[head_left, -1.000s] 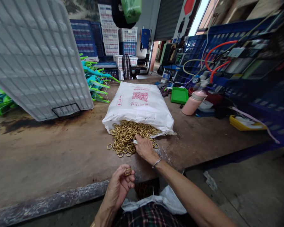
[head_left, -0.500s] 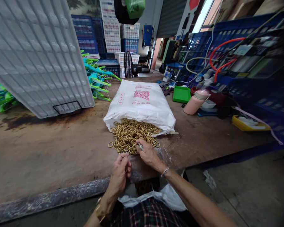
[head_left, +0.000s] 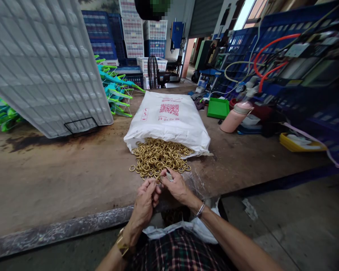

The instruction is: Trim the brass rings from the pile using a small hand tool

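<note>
A heap of gold-coloured rings (head_left: 155, 156) spills from the mouth of a white sack (head_left: 147, 113) lying on the table. Just in front of the heap, my left hand (head_left: 145, 199) is closed in a pinch, its fingertips at a gold ring (head_left: 158, 180). My right hand (head_left: 177, 188) meets it there, thumb and finger at the same ring. Tucked in the right hand is a small pale tool with a dark tip (head_left: 168, 174); its kind is too small to make out. The ring is partly hidden by fingers.
A tall ribbed white crate (head_left: 51, 67) stands on the left, with green and turquoise plastic pieces (head_left: 117, 94) behind it. To the right are a pink bottle (head_left: 234, 119), a green tray (head_left: 218, 108) and a yellow tray (head_left: 296, 143). The table's front edge (head_left: 73, 225) runs close by.
My right hand has drawn back from the heap to my left hand, bringing a ring to the fingertips. The left hand has stayed nearly in place, and the view has tilted slightly.
</note>
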Demonstrator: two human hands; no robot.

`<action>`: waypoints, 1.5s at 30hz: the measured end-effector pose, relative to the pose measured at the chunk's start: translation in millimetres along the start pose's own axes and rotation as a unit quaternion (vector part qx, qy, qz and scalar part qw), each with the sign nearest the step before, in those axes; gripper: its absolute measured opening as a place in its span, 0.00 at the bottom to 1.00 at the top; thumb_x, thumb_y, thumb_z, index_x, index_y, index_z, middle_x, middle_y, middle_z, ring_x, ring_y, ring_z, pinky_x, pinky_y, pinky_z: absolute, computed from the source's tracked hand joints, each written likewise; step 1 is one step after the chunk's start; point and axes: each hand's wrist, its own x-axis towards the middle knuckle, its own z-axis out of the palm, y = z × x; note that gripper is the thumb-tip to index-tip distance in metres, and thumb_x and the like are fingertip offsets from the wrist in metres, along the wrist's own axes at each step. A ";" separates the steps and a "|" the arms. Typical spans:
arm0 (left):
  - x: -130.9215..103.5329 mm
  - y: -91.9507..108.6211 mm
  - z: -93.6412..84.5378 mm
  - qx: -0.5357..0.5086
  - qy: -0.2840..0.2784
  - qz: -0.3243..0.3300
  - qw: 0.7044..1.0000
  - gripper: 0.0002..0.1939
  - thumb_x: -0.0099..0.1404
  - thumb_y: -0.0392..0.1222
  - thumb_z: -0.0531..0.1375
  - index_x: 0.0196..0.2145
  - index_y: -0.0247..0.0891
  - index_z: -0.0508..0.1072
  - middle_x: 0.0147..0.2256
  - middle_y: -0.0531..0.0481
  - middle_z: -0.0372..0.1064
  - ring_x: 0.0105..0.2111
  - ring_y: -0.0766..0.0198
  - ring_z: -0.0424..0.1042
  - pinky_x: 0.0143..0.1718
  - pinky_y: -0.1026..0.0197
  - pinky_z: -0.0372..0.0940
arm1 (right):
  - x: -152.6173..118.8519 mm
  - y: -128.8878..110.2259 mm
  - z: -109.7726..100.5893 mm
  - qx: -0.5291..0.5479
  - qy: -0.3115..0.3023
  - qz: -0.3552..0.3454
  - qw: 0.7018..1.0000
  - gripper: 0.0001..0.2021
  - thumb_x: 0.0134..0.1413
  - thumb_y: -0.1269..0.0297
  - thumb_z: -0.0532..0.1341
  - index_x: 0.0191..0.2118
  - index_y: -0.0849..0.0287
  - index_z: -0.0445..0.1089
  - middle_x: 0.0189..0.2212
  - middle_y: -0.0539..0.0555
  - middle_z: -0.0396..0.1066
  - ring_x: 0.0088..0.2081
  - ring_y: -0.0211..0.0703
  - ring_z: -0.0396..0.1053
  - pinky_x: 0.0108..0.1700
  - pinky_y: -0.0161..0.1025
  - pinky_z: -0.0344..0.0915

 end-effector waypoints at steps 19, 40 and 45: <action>-4.1 -2.6 -5.2 0.215 0.071 0.160 0.961 0.10 0.56 0.46 0.60 0.23 0.38 0.71 0.19 0.54 0.63 0.21 0.68 0.60 0.25 0.67 0.56 | -2.1 7.6 3.0 -0.083 -0.051 -0.010 0.995 0.11 0.52 0.60 0.53 0.23 0.58 0.59 0.19 0.44 0.57 0.24 0.33 0.55 0.27 0.31 0.53; -2.6 0.1 -5.8 0.114 0.024 0.016 0.993 0.20 0.51 0.58 0.62 0.26 0.37 0.65 0.18 0.58 0.60 0.14 0.76 0.50 0.15 0.70 0.43 | -20.2 18.9 -2.4 -0.422 -0.093 -0.105 0.896 0.09 0.49 0.74 0.51 0.34 0.58 0.65 0.25 0.51 0.68 0.26 0.37 0.61 0.29 0.34 0.47; -1.2 -3.5 -6.2 0.144 0.038 0.036 0.988 0.19 0.53 0.57 0.60 0.24 0.37 0.64 0.16 0.59 0.58 0.14 0.75 0.49 0.15 0.70 0.43 | -18.5 17.4 -0.1 -0.463 -0.080 -0.093 0.878 0.09 0.48 0.73 0.51 0.35 0.59 0.65 0.27 0.53 0.70 0.27 0.38 0.63 0.29 0.36 0.46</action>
